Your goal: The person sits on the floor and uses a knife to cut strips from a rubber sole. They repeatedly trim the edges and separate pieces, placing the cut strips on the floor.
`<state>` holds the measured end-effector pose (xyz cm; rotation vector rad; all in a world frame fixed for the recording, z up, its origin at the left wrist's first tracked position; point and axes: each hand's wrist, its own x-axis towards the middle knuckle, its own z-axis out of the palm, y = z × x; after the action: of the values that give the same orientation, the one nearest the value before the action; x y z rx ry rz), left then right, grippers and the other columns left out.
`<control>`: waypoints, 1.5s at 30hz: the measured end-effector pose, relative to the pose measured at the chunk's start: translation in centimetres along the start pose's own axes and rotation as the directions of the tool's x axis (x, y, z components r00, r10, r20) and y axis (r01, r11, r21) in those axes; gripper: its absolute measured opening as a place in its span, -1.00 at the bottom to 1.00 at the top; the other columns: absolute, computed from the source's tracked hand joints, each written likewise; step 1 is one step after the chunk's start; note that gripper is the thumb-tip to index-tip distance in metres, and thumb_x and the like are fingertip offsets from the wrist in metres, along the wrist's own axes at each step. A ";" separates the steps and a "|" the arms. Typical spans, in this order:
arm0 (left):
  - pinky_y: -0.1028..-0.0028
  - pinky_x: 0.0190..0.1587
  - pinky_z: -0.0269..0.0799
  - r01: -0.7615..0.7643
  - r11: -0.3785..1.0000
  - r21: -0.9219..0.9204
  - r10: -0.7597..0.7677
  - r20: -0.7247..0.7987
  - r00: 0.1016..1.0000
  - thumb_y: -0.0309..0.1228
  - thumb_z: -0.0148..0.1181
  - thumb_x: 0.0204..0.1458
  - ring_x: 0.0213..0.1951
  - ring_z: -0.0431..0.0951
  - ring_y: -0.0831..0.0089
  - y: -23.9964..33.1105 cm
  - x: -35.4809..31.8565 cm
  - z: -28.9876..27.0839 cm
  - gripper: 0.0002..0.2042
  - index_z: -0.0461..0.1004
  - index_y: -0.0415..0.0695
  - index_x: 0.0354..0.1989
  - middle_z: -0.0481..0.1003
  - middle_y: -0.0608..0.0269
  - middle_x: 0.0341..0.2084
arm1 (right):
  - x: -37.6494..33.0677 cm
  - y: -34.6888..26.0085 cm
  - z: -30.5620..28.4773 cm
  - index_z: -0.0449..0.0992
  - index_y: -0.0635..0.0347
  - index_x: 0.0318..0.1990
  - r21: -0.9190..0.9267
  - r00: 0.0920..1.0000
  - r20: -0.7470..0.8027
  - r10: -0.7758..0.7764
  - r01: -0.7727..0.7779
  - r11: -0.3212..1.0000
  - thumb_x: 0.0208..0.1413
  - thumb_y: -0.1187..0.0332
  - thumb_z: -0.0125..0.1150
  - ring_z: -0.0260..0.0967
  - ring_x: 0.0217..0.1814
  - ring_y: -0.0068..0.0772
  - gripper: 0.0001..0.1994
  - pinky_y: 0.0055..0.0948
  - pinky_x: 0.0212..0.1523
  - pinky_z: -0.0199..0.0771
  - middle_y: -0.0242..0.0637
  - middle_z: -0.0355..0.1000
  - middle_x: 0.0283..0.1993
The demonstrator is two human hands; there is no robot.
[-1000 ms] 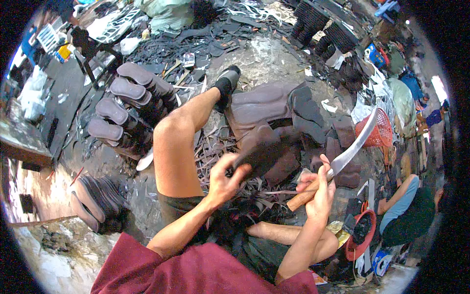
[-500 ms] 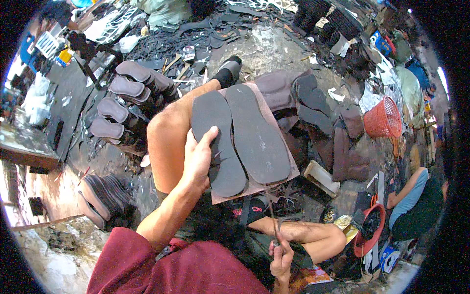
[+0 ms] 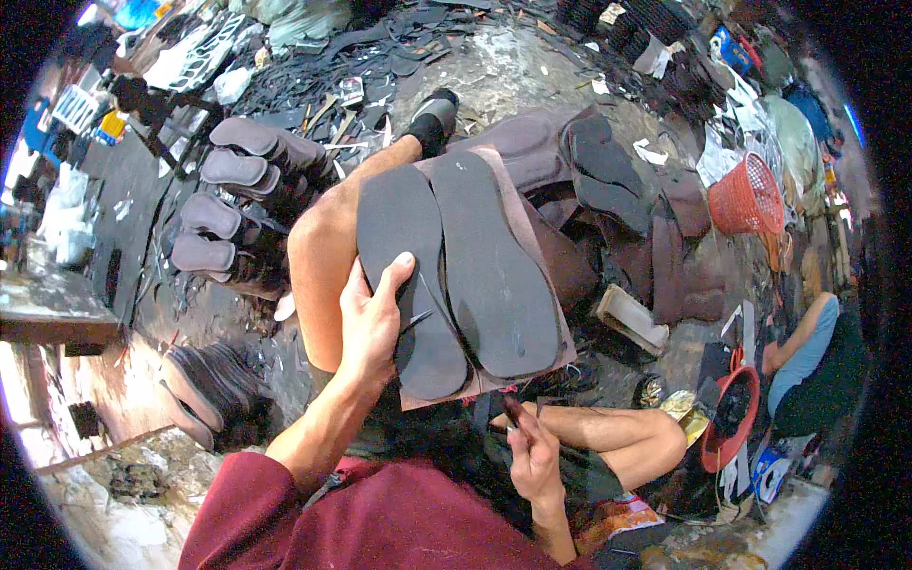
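- Currently, the left hand (image 3: 369,321) pinches the left edge of a thin pinkish-brown rectangular sheet (image 3: 480,381), its thumb on top.
- Two dark grey, flat, sole-shaped pieces (image 3: 496,275) lie side by side on that sheet, tilted above the lap, beside the bare left knee (image 3: 321,242).
- Lower down, the right hand (image 3: 535,463) has its fingers curled around a dark slender piece (image 3: 513,410), kind unclear.
- Rightward, a red plastic mesh basket (image 3: 746,195) stands on the littered floor.
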<state>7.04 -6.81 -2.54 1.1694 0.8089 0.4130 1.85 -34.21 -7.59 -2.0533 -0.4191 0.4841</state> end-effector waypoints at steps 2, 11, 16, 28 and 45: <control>0.48 0.10 0.33 0.033 0.999 0.017 -0.033 0.008 0.999 -0.26 0.20 0.15 -0.03 0.49 0.43 -0.1 -0.1 -0.2 -0.51 0.34 -0.22 0.21 0.51 0.23 0.00 | 1.6 -0.1 1.1 0.52 0.36 -0.12 -0.024 0.995 0.043 0.090 -0.089 0.996 0.15 0.39 0.16 0.47 0.03 0.00 -0.77 -0.18 0.03 0.47 -0.02 0.55 -0.09; 0.46 0.05 0.38 0.072 0.997 -0.038 -0.071 0.011 0.997 -0.27 0.22 0.15 -0.07 0.50 0.45 0.4 -0.3 0.4 -0.53 0.35 -0.24 0.18 0.51 0.23 -0.03 | 8.4 8.3 14.0 0.36 0.13 0.19 0.543 0.997 -0.005 0.077 -0.062 0.837 0.23 0.13 0.09 0.27 0.25 -0.04 -0.56 -0.10 0.32 0.16 -0.12 0.32 0.27; 0.46 0.05 0.37 0.052 0.998 -0.025 -0.052 -0.016 0.999 -0.23 0.21 0.16 -0.08 0.51 0.44 0.6 -0.2 -0.2 -0.52 0.36 -0.25 0.17 0.52 0.23 -0.04 | 10.9 6.5 15.0 0.32 0.12 0.25 0.536 0.999 -0.046 0.009 0.017 0.844 0.26 0.10 0.07 0.27 0.23 -0.15 -0.52 -0.16 0.28 0.20 -0.18 0.30 0.28; 0.46 0.08 0.36 0.065 0.997 -0.028 -0.064 0.047 0.997 -0.28 0.31 0.08 -0.03 0.48 0.44 -0.3 -0.4 -2.9 -0.45 0.32 -0.30 0.19 0.48 0.20 -0.01 | 16.9 -1.1 6.6 0.32 0.11 0.27 0.336 0.984 0.119 -0.135 0.088 0.938 0.25 0.03 0.08 0.29 0.13 -0.26 -0.47 -0.22 0.19 0.26 -0.26 0.35 0.22; 0.18 0.36 0.05 0.215 0.974 -0.067 -0.113 0.680 0.724 -0.40 0.26 0.11 0.26 0.31 0.11 -3.0 -1.3 -2.3 -0.42 0.18 -0.11 0.29 0.32 -0.10 0.22 | 17.3 -10.0 -4.4 0.35 0.06 0.12 0.794 0.821 -0.520 0.235 0.364 0.486 -0.01 0.46 0.45 0.41 -0.38 -0.54 -0.47 -0.47 -0.31 0.51 -0.38 0.44 -0.15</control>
<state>4.14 -7.32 -5.19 0.9956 0.2275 -0.1202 17.95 -24.30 0.27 -1.0291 0.1441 -0.0437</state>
